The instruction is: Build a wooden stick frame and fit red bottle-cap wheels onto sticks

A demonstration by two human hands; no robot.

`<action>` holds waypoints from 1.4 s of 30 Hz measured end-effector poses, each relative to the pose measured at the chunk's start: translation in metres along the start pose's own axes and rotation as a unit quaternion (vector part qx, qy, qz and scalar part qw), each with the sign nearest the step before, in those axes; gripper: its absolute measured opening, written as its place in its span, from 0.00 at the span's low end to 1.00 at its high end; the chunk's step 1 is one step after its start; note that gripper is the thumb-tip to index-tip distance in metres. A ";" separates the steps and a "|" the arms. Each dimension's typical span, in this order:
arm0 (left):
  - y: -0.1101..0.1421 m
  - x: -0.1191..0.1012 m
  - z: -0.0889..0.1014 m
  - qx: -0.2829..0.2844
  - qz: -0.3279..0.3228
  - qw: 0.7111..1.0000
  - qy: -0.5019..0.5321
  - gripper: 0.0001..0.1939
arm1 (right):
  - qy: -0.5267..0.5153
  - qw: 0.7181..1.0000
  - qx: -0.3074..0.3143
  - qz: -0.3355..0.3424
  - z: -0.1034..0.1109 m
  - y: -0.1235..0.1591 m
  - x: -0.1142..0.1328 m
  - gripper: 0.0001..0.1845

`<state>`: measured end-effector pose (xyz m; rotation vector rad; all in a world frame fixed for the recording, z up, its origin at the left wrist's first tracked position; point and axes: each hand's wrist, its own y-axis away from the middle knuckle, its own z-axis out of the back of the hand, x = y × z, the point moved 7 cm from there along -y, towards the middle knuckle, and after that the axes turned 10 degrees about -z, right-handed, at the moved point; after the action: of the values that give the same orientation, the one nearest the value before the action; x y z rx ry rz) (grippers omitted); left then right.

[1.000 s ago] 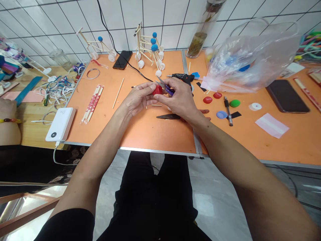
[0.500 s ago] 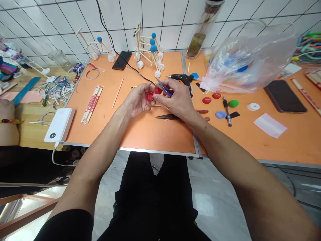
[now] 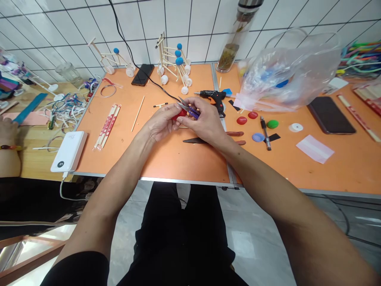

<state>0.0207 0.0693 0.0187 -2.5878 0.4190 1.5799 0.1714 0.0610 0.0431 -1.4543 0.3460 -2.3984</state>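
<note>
The left hand [image 3: 163, 122] had its fingers curled in against the thumb around a red cap [image 3: 180, 114], held nearer than the glue gun [image 3: 216, 99] and to its left. The right hand [image 3: 206, 117] had its fingers closed on purple-handled scissors [image 3: 194, 113], their blades just beside the cap; whether they touched it could not be told. On the near side of the glue gun, a red-handled tool [image 3: 235, 134] with a dark point lay partly hidden under the right hand and wrist. Left of the gun, a black cable [image 3: 160, 84] crossed a smartphone [image 3: 143, 74] and ran to the left fingers. Behind the gun and to its left stood a stick model [image 3: 174, 65] with blue and white round pieces; to its right lay two red caps [image 3: 242, 120] [image 3: 253, 115], a marker [image 3: 266, 133], a green cap [image 3: 272, 124] and a bulky clear plastic bag [image 3: 288, 79].
</note>
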 end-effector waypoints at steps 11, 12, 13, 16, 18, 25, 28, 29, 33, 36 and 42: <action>0.002 -0.012 0.000 -0.062 0.024 0.995 0.079 0.16 | -0.073 0.997 0.007 0.009 0.007 -0.002 0.005 0.42; 0.003 -0.013 -0.001 -0.061 0.024 0.994 0.082 0.17 | -0.074 0.997 0.007 0.008 0.007 -0.002 0.006 0.43; 0.003 -0.014 -0.001 -0.062 0.023 0.994 0.084 0.17 | -0.074 0.997 0.007 0.006 0.007 -0.003 0.005 0.44; 0.003 -0.015 0.001 -0.067 0.015 0.994 0.090 0.19 | -0.072 0.997 0.006 -0.004 0.006 -0.003 0.004 0.46; 0.002 -0.014 0.002 -0.073 0.013 0.993 0.090 0.21 | -0.065 0.998 0.006 -0.008 0.006 -0.003 0.004 0.46; 0.000 -0.016 0.007 -0.099 -0.013 0.992 0.080 0.20 | -0.029 0.999 0.001 -0.012 0.010 0.000 0.007 0.43; -0.001 -0.017 0.007 -0.101 -0.034 0.991 0.076 0.20 | -0.004 1.000 0.000 -0.012 0.011 0.000 0.006 0.43; -0.001 -0.018 0.007 -0.100 -0.040 0.992 0.073 0.20 | 0.004 1.000 -0.001 -0.013 0.011 0.000 0.004 0.43; -0.003 -0.019 0.006 -0.094 -0.054 0.992 0.062 0.22 | 0.054 0.998 -0.004 -0.017 0.009 0.000 -0.003 0.37; -0.003 -0.020 0.007 -0.100 -0.056 0.992 0.057 0.20 | 0.099 0.995 -0.005 -0.011 0.008 0.002 -0.005 0.31; -0.004 -0.020 0.012 -0.101 -0.068 0.992 0.037 0.14 | 0.137 0.990 -0.006 0.018 0.010 0.006 0.009 0.26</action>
<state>0.0032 0.0797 0.0309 -2.7610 0.0894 1.5584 0.1767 0.0518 0.0528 -1.1121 0.4458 -2.5728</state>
